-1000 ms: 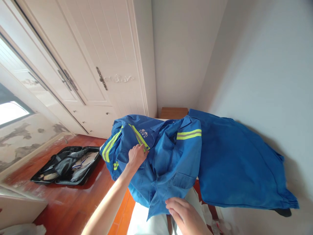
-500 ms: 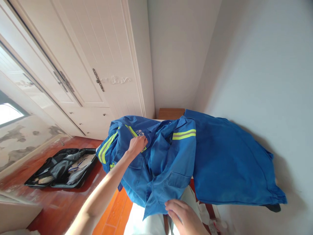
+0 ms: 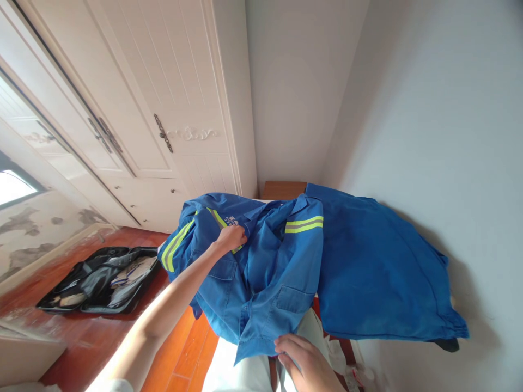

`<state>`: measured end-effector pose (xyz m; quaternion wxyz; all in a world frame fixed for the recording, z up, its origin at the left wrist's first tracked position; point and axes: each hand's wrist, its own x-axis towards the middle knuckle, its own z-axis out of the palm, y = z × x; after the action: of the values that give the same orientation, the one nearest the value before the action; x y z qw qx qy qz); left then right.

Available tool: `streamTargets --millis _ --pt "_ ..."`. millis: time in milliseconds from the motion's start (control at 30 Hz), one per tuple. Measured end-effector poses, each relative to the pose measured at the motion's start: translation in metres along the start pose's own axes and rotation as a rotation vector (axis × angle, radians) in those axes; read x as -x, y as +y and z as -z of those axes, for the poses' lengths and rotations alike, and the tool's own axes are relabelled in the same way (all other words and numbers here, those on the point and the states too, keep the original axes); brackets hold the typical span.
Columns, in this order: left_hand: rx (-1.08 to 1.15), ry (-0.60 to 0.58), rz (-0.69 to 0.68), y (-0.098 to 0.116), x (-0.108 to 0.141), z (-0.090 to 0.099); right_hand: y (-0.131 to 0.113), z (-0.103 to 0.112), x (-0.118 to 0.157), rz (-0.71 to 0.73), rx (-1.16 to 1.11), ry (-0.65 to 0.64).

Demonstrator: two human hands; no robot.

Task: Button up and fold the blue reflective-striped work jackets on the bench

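Note:
A blue work jacket (image 3: 261,272) with yellow-and-grey reflective stripes lies spread in front of me, front up, its lower end over my legs. My left hand (image 3: 231,239) is closed on the jacket's front edge, just below a white chest emblem. Down at the bottom hem, my right hand (image 3: 304,356) has curled fingers pinching the cloth; its fingertips are partly hidden. Against the jacket's right side lies another blue garment (image 3: 379,267), stretched toward the wall and showing an elastic-looking gathered end.
An open black suitcase (image 3: 98,283) with clothes inside lies on the red-brown floor (image 3: 192,348) to the left. White wardrobe doors (image 3: 143,81) rise behind it. A wooden piece (image 3: 285,190) stands at the back, and a grey wall (image 3: 441,136) bounds the right.
Both hands keep nearly the same places on the jacket. The whole view has shifted slightly, and the left forearm sits a little lower and farther left.

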<state>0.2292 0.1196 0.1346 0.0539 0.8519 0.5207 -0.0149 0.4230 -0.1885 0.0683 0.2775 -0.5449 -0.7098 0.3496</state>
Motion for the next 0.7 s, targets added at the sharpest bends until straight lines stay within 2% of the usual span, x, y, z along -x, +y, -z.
streamTargets --millis 133,233,400,533,700 --pt "0.034 -0.024 -0.021 0.001 -0.007 0.003 0.006 -0.003 0.002 0.021 -0.014 0.029" --pt "0.093 -0.056 -0.012 0.002 -0.01 -0.002 0.009 -0.004 0.003 0.041 -0.022 0.037" --pt "0.308 -0.005 0.048 0.001 -0.011 -0.004 0.015 -0.005 0.007 0.027 -0.016 0.048" --pt "0.651 0.072 0.135 -0.001 -0.026 0.022 0.026 -0.006 0.009 0.097 -0.008 0.037" --pt "1.124 0.26 0.189 0.01 -0.063 0.059 0.029 -0.002 0.005 0.107 0.052 -0.001"
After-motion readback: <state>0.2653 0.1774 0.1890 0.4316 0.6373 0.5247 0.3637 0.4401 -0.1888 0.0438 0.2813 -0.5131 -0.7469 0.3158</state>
